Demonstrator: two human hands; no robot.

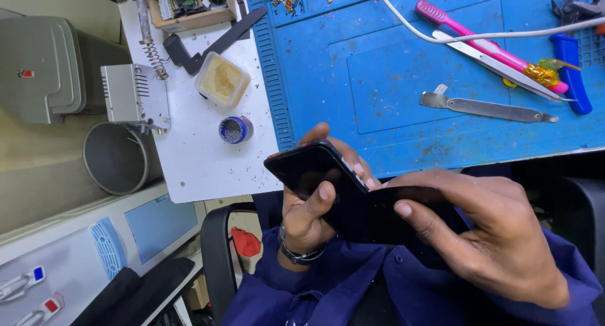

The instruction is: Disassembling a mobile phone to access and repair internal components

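Both hands hold a black smartphone [315,168] over my lap, just below the workbench's front edge. My left hand [312,212], with a watch on its wrist, grips the phone's left part, thumb pressed on its dark face. My right hand [485,238] clasps the right part from above, thumb lying along the edge. The phone appears as two dark slabs meeting at an angle near the middle; whether they are separate pieces I cannot tell.
A blue work mat [391,74] holds a pink toothbrush [479,39], a flat metal pry tool [488,108], a blue-handled tool [570,70] and a white cable [441,36]. On the white bench [195,156] sit a yellowish tub [222,80] and a small blue tin [235,129]. A grey bin [116,157] stands at the left.
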